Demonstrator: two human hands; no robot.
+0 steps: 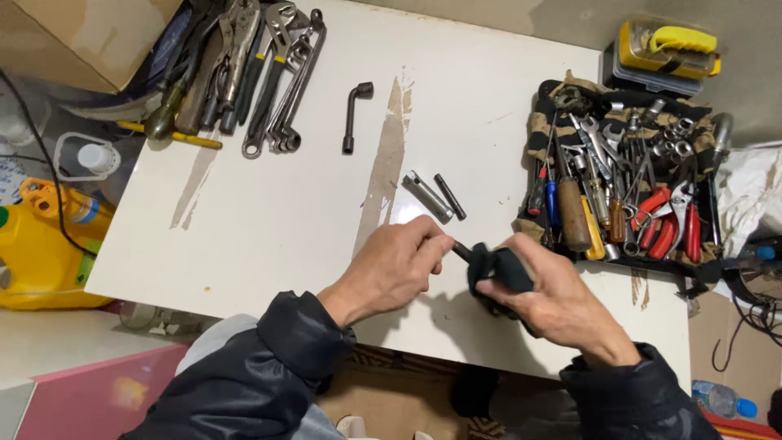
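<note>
My left hand (397, 267) pinches one end of a thin dark metal tool (461, 250) just above the white table (277, 212). My right hand (547, 298) grips a dark cloth (498, 269) wrapped around the tool's other end. Both hands hover near the table's front edge. Just beyond them lie a silver tube socket (427, 196) and a short black rod (450, 196). Most of the held tool is hidden inside the cloth.
A black L-shaped socket wrench (353, 114) lies mid-table. Several wrenches and pliers (244, 69) are piled at the back left. An open tool bag (623, 179) full of screwdrivers, sockets and red-handled pliers sits right. A yellow jug (37, 253) stands left, a yellow case (666, 47) back right.
</note>
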